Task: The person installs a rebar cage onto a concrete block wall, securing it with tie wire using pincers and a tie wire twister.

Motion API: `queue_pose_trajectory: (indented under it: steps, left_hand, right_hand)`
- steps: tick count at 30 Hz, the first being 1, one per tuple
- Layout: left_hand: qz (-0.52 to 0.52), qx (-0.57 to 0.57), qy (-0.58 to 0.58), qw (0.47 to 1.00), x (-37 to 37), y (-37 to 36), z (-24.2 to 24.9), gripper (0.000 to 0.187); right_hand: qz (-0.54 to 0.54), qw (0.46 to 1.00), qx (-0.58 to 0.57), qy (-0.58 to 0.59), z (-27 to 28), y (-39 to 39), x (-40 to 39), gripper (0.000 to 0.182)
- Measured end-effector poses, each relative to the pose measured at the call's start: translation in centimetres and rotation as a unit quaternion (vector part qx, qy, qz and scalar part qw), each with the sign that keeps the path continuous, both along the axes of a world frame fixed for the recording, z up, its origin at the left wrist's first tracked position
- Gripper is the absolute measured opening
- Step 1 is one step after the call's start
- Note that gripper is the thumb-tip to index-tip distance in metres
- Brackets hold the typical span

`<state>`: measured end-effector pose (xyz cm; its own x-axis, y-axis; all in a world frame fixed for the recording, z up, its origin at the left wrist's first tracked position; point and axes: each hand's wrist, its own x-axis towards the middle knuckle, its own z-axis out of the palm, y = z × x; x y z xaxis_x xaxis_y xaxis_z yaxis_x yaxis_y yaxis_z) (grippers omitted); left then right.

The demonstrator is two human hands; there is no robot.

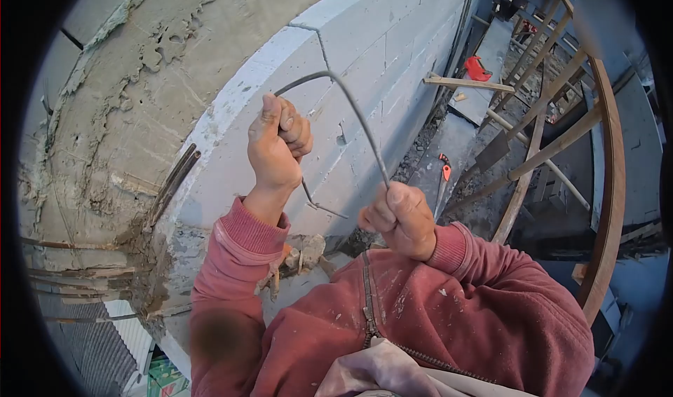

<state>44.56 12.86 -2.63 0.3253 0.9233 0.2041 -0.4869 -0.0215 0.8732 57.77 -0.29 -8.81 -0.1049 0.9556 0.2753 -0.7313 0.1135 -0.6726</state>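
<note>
A thin grey steel rod (359, 120) is held up in front of the block wall, bent in an arch between my two hands. My left hand (277, 141) is closed around one side of it, thumb pointing up. Below that hand the rod comes out again and ends in a short, angled tail over the wall face. Lower and to the right, my right hand (401, 218) is closed in a fist on the other side of the arch. Both sleeves are red with ribbed cuffs.
A curved white block wall (413, 53) runs alongside, topped by rough mortar (119, 117). Reinforcing bars (175, 183) stick out at left. Down at right are a red-handled saw (444, 169), a red object (477, 68), wooden planks (470, 84) and a curved timber frame (611, 187).
</note>
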Motion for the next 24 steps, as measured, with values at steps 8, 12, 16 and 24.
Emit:
queue_pose_trajectory:
  steps: [8, 12, 16, 24]
  left_hand:
    - [-0.098, 0.102, 0.158, 0.977, -4.9, 2.3, -12.0, 0.038]
    - [-0.140, -0.108, -0.051, 0.983, 0.4, -3.0, -12.0, 0.040]
    - [-0.328, -0.096, -0.114, 0.933, 1.0, -1.8, -11.6, 0.043]
    - [-0.323, -0.150, -0.140, 0.924, 7.4, -5.1, -6.0, 0.041]
  right_hand:
    - [0.024, 0.998, -0.036, -0.037, 0.9, 2.8, 6.0, 0.041]
    - [0.042, 0.997, -0.002, -0.069, -1.5, 1.1, 9.6, 0.039]
    - [0.006, 0.994, -0.048, -0.102, 0.3, -2.3, 11.7, 0.038]
    - [-0.189, 0.982, -0.002, -0.008, 2.1, -3.0, 12.1, 0.039]
